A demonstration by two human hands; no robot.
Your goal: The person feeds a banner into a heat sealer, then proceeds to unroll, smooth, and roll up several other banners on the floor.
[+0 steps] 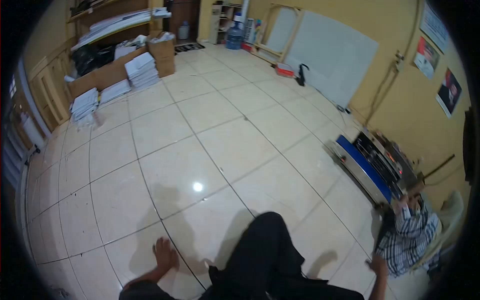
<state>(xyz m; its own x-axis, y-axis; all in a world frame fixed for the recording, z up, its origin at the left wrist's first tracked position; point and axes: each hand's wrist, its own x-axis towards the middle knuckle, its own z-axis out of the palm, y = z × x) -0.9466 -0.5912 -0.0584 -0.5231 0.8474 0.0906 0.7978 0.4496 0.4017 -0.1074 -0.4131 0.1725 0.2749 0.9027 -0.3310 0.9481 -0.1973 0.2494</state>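
Note:
My left hand (pixel 165 253) is over the pale tiled floor (pixel 200 165) at the lower left, its fingers apart and nothing in it. Dark trousers (pixel 260 245) cover my raised knee between the two hands. At the lower right, my right hand (pixel 378 265) holds nothing visible, with one finger or thumb sticking out to the left. It overlaps the edge of a black-and-white checked shirt (pixel 407 245) worn by another person sitting there.
That person's hands are at a low machine with a blue strip (pixel 365 167) by the right wall. Paper stacks (pixel 142 70) and cardboard (pixel 162 56) stand at the back left. A white board (pixel 332 55) leans on the wall near a water jug (pixel 234 37) and red box (pixel 284 70).

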